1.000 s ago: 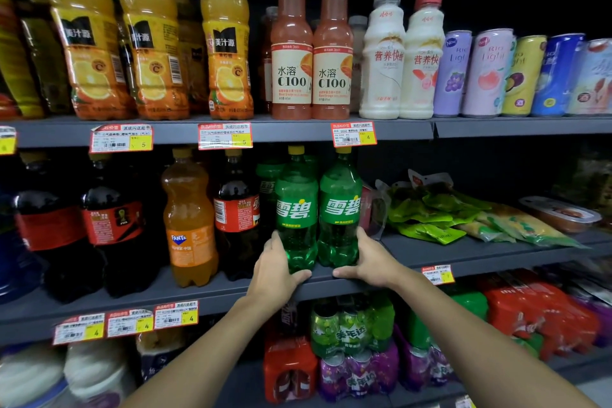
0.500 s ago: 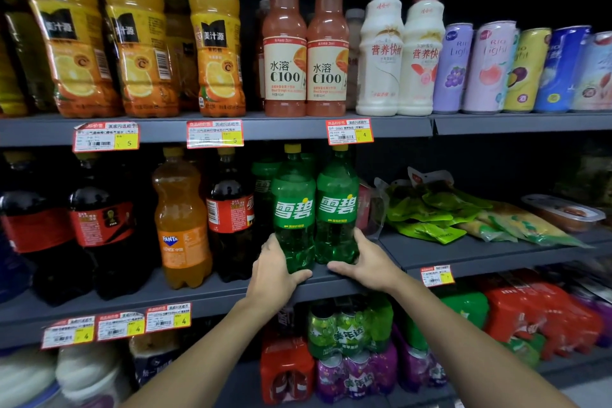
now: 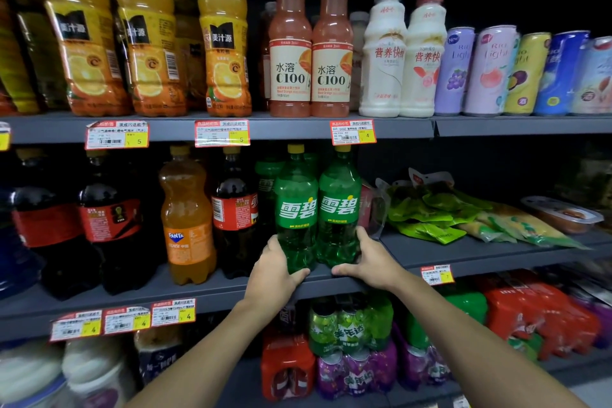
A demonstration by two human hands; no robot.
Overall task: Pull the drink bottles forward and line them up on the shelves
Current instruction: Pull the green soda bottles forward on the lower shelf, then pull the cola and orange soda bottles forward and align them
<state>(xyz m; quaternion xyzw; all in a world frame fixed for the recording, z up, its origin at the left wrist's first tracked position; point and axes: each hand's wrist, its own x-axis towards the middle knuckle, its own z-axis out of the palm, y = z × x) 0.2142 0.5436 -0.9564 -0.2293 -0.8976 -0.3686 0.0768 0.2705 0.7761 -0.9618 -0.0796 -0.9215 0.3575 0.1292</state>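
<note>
While hands (image 3: pixel 273 272) (image 3: pixel 371 262) clasp their bases — green bottles (image 3: pixel 296 219) (image 3: pixel 339 209), touching

Gray shop shelving, stocked: the top shelf (image 3: pixel 298 127) carries orange juice bottles (image 3: pixel 225 43), two pink C100 bottles (image 3: pixel 289 53), two white milk-drink bottles (image 3: pixel 384 60) and a row of slim cans (image 3: pixel 490 69). On the middle shelf (image 3: pixel 463 255) stand dark cola bottles (image 3: pixel 109 219), an orange Fanta bottle (image 3: pixel 187 219) and two green Sprite bottles (image 3: pixel 296 212) side by side at the front edge, with green snack packets (image 3: pixel 427 212) and a sealed tray (image 3: pixel 559 214) lying to their right. Price tags (image 3: pixel 222 132) line the shelf edges.
</note>
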